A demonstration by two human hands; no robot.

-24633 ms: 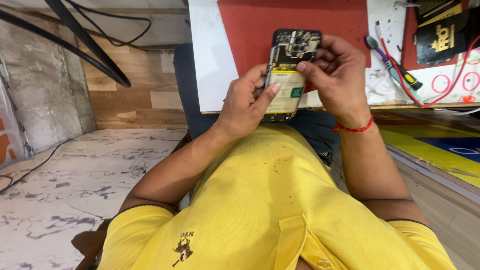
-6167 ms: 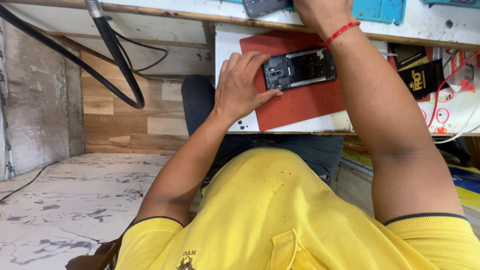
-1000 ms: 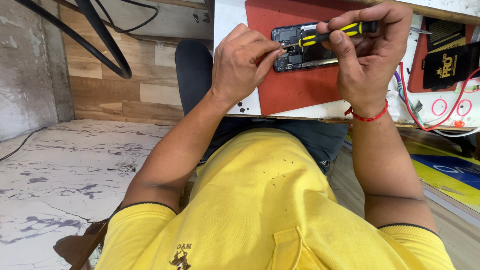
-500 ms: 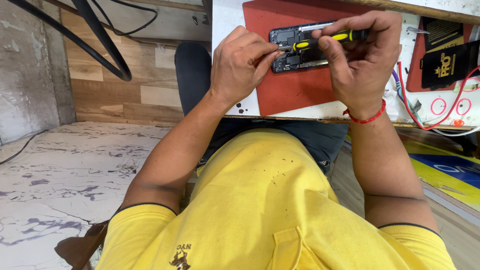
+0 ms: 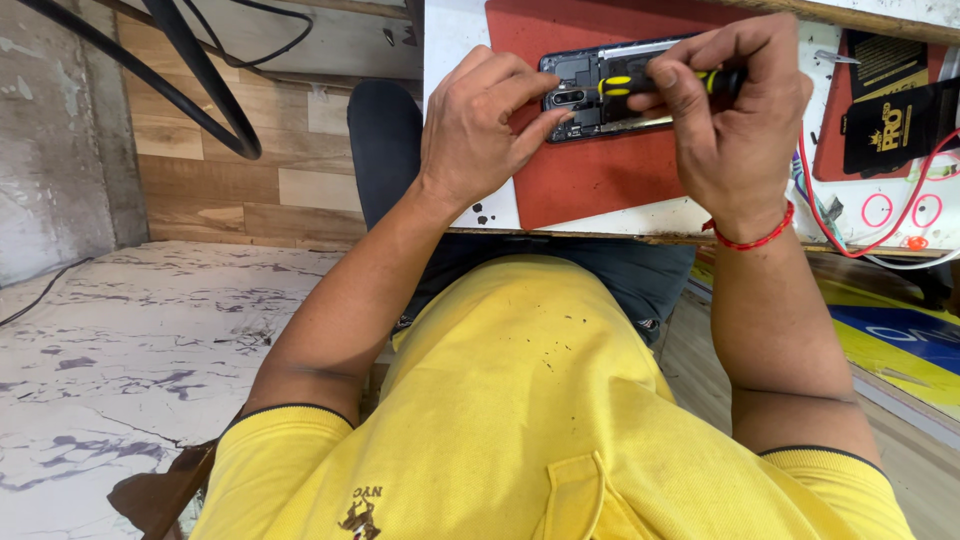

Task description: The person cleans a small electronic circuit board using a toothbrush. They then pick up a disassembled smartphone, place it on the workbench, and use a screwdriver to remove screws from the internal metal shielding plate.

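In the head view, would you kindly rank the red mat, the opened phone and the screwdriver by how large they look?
1. Red mat, clearly largest.
2. Phone, partly hidden by both hands.
3. Screwdriver, smallest as seen, though the right hand hides much of it.

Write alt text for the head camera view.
A person's right hand holds a yellow-and-black screwdriver over an opened phone lying on a red mat, while the left hand steadies the phone. The person wears a yellow shirt at a white workbench.
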